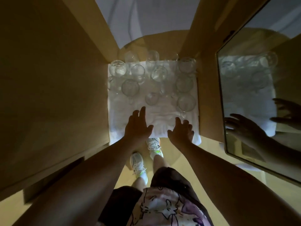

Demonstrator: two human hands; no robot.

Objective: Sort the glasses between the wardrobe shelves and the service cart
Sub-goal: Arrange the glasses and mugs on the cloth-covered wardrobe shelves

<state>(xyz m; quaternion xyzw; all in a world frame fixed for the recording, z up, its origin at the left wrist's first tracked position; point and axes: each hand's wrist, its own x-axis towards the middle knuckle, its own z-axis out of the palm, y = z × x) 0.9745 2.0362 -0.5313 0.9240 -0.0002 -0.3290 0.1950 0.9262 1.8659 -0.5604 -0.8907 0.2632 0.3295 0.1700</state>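
Roughly a dozen clear stemmed glasses [152,79] stand bowl-up on a white towel [159,121] spread over a wardrobe shelf [210,111]; exact count uncertain, as the clear bowls overlap in dim light.

Hands: left hand [138,126] and right hand [181,130] both hover over the bare near part of the towel, fingers spread and relaxed, holding nothing. Cannot tell whether the palms touch the cloth.

Position of glasses relative to hands: all lie beyond the fingertips, toward the back of the shelf. Nearest to the left hand is a small glass [151,98], just ahead of the fingertips. Nearest to the right hand is a large-bowled glass [186,103], ahead and slightly right, its stem pointing back toward the hand. Neither is touched.

Risks (judgement):
- Glasses are packed close, several bowls appearing to touch. Lifting one at a slant could knock a neighbour over.
- Towel is creased and soft; dragging it would likely rock the glass feet.
- Low light and transparent rims make edges hard to judge; a reach for a back-row glass passes over the front ones.
- Mirrored door [254,98] at right repeats the scene and could mislead.

Service cart not in view.
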